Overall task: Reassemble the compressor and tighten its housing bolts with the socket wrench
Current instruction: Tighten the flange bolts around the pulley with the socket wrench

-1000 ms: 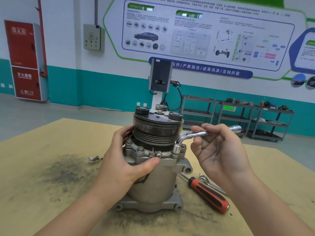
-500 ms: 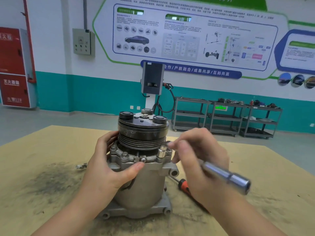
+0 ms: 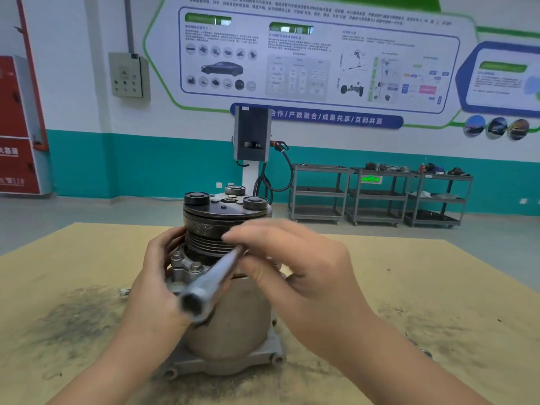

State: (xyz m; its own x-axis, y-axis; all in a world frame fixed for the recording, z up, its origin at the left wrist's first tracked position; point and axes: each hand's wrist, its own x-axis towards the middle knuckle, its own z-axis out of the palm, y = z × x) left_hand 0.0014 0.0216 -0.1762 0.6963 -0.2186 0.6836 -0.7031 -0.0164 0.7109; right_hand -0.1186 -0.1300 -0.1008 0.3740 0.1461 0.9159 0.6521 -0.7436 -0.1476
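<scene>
Since half a second ago the wrench has swung round: its long handle, then pointing out to the right, now points toward the camera, open socket end foremost and blurred, crossing in front of the compressor's flange.

The tabletop is tan board, smeared with dark grime at left and right. The compressor stands upright in its middle on a flat base with lugs, grey body below, ribbed pulley and black clutch plate above.

The left hand grips the compressor's left side at the flange, fingers curled round behind the pulley; its thumb is hidden by the wrench. The right hand is at the wrench's far end in front of the pulley, fingers together and bent toward the shaft; motion blur keeps me from telling whether they pinch it or only push it.

Two bolts stand up from the flange just beside the left fingers. A small metal part lies on the tabletop left of the left wrist.
</scene>
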